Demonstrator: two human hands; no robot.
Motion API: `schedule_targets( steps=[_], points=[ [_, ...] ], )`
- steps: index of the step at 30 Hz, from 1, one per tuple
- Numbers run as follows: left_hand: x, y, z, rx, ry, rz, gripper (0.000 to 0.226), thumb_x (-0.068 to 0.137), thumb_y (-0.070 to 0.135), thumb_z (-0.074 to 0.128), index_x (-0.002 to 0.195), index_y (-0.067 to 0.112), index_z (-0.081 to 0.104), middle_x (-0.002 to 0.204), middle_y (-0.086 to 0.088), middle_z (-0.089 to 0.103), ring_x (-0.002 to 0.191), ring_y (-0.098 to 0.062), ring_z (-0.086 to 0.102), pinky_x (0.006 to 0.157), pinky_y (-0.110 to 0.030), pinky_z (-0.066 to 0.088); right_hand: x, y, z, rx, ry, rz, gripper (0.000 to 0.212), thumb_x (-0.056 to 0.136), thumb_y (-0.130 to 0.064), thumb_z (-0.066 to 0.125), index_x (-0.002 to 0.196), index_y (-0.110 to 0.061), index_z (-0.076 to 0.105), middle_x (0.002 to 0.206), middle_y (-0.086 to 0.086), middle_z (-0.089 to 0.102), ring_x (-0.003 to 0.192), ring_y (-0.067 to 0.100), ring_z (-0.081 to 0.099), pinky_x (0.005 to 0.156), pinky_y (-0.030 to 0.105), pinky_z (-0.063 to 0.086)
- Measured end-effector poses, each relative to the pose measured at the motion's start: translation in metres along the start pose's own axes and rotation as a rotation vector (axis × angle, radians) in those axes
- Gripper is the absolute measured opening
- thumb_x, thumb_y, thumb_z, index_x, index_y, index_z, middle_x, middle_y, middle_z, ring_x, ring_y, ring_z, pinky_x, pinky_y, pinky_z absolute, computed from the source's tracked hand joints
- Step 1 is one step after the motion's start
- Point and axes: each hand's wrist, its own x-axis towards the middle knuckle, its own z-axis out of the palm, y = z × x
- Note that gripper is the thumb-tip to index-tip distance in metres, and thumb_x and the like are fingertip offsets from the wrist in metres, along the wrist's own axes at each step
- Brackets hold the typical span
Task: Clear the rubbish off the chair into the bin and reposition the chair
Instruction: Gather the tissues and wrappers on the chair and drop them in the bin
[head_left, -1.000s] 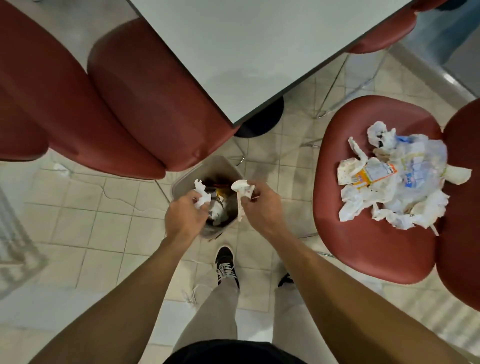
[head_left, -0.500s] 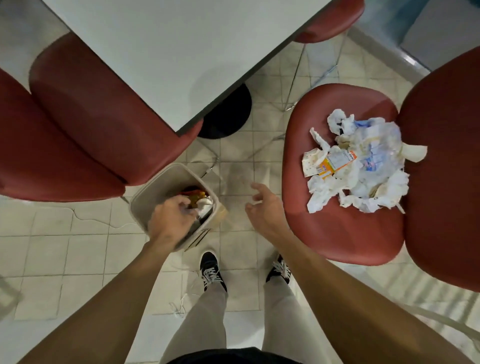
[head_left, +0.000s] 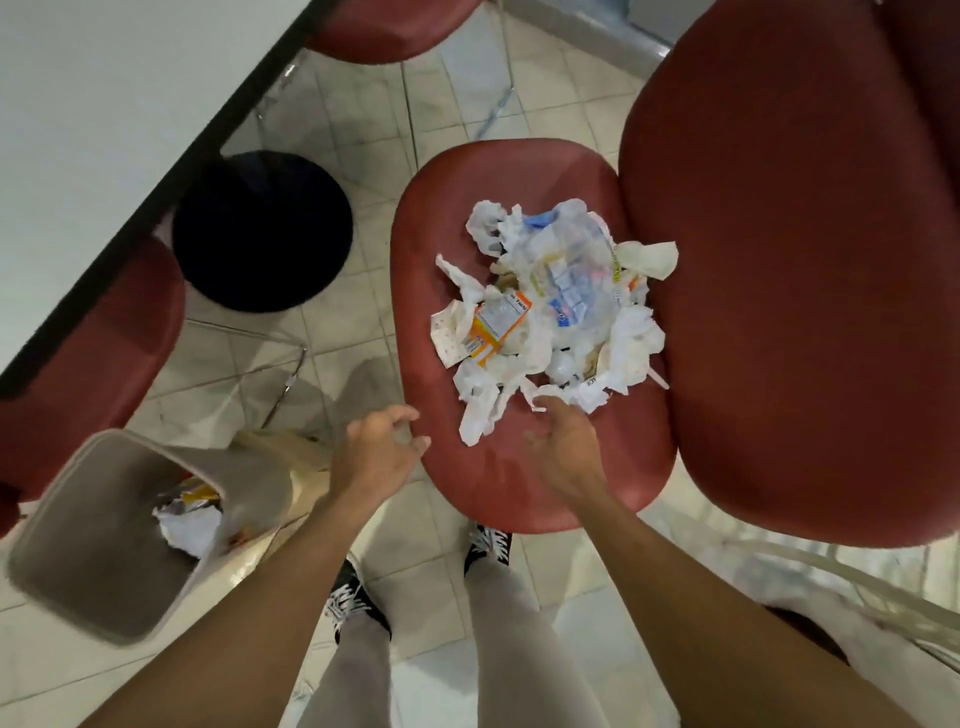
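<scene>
On the red chair (head_left: 524, 467) seat, crumpled rubbish (head_left: 550, 306) lies heaped toward the backrest edge — the right hand (head_left: 563, 441) reaches its near fringe, fingers loosely spread, while the left hand (head_left: 379, 447) hovers empty, fingers slackly curled, beside the bin (head_left: 98, 561) on the floor.

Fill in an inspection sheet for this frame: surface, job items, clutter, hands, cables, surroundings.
Surface: red chair seat, rubbish heaped mid-seat.
Job items: rubbish pile of tissues, plastic and an orange carton; bin on the floor, paper inside.
Clutter: nothing seen beyond the pile.
Hands: left hand empty at the seat edge; right hand open, reaching at the pile.
Cables: nothing seen.
Surroundings: white table, black table base, tiled floor.
</scene>
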Motion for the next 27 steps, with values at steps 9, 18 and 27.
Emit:
schedule_targets(
  steps=[9, 18, 27],
  points=[
    [0.058, 0.038, 0.087, 0.089, -0.041, 0.174, 0.058, 0.080, 0.027, 0.071, 0.133, 0.028, 0.048, 0.129, 0.005, 0.048, 0.114, -0.017, 0.053, 0.084, -0.034, 0.047, 0.068, 0.049, 0.010, -0.194, -0.161, -0.044, 0.058, 0.091, -0.025, 0.052, 0.146, -0.029, 0.033, 0.124, 0.006, 0.050, 0.113, 0.027, 0.053, 0.096, 0.041, 0.046],
    [0.089, 0.034, 0.116, 0.076, -0.075, 0.183, 0.052, 0.081, 0.025, 0.069, 0.130, 0.030, 0.053, 0.113, -0.003, 0.051, 0.103, -0.021, 0.056, 0.079, -0.033, 0.047, 0.102, 0.059, 0.048, -0.242, -0.081, 0.107, 0.037, 0.094, -0.027, 0.049, 0.131, -0.022, 0.044, 0.119, 0.006, 0.060, 0.107, 0.028, 0.057, 0.084, 0.041, 0.049],
    [0.079, 0.027, 0.101, -0.040, 0.063, 0.159, 0.021, 0.083, 0.010, 0.064, 0.102, 0.015, 0.071, 0.094, -0.009, 0.067, 0.081, -0.025, 0.061, 0.075, -0.032, 0.048, 0.083, 0.053, 0.039, -0.240, 0.005, 0.097, 0.014, 0.094, -0.023, 0.045, 0.091, -0.020, 0.058, 0.086, 0.000, 0.065, 0.078, 0.024, 0.059, 0.069, 0.033, 0.047]
  ],
)
